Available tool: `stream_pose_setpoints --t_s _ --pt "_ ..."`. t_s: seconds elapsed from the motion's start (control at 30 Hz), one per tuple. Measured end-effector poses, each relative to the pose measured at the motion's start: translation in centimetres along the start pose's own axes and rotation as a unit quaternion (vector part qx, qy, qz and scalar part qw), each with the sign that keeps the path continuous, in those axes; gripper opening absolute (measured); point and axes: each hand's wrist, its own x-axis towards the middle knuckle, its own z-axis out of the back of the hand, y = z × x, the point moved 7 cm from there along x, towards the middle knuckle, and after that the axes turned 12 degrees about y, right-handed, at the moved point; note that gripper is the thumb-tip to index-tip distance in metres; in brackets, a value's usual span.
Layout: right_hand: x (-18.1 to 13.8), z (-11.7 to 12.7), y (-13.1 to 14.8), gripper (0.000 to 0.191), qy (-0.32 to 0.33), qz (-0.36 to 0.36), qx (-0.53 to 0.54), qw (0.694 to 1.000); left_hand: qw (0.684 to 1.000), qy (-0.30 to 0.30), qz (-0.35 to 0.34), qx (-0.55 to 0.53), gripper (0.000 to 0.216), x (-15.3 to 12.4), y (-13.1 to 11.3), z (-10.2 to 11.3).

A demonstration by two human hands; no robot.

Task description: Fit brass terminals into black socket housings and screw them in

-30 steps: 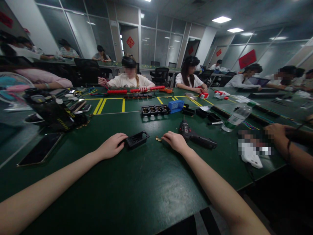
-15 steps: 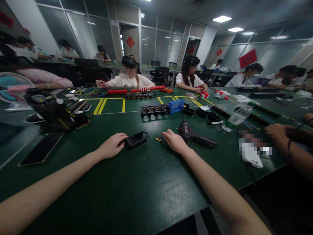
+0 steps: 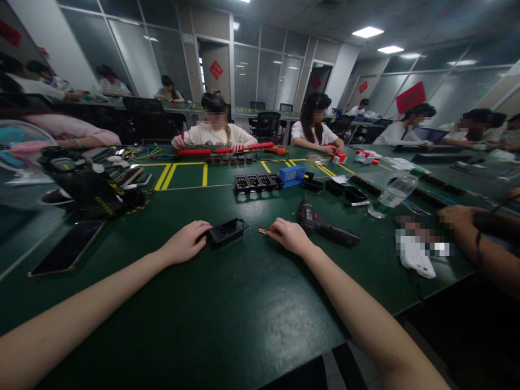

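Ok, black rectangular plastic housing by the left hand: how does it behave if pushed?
Probably light and stiff: the black rectangular plastic housing looks a hollow moulded shell. Likely slides, not rolls: boxy, lying flat on the glossy green table.

left hand [image 3: 184,244] holds housing [image 3: 228,231], right hand [image 3: 290,236] clip [image 3: 263,231]

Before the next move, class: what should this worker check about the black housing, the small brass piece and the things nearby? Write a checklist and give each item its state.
1. Black housing flat on the table: ok.
2. Left hand on the housing's end: ok.
3. Brass piece in the right hand's grip: fingertips touch it, pinch cannot tell.
4. Electric screwdriver close beside the right hand: ok.
5. Water bottle upright: not ok, it lies on its side.
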Motion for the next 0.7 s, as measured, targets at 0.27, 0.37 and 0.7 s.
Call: stream_pose_setpoints --t_s 0.27,0.37,0.7 --pt "-0.16 0.30 -0.01 0.025 -0.024 -0.008 -0.002 1.000 1.000 -0.004 -0.006 0.000 0.034 -0.05 -0.03 -0.01" --pt "-0.17 0.33 0.03 0.024 -0.016 -0.003 0.009 1.000 1.000 -0.005 -0.004 0.001 0.035 -0.06 -0.05 0.03" --pt "0.04 -0.28 -0.12 0.030 0.020 -0.009 -0.021 1.000 1.000 -0.008 -0.008 0.003 0.034 0.01 -0.44 0.22"
